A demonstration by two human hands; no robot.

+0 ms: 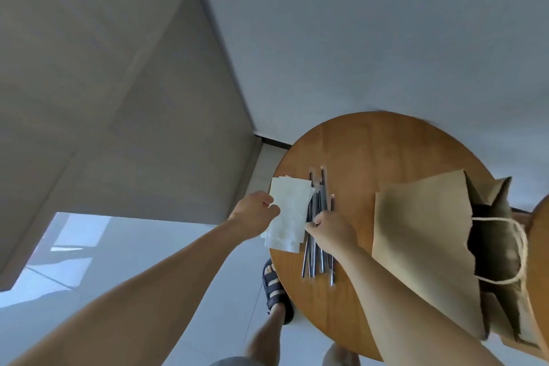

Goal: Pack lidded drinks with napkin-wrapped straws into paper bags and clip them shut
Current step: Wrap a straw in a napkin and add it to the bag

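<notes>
Left hand (pixel 252 214) pinches napkins (pixel 289 211) | right hand (pixel 332 232) pinches straws (pixel 316 258) | paper bag (pixel 421 241) open on table (pixel 356 142)

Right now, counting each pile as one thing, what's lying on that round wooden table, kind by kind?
On the round table:
white napkin stack: 1
wrapped straw bundle: 1
brown paper bag: 1, as far as I can tell
Total: 3
The single napkins and straws overlap too much to count.
</notes>
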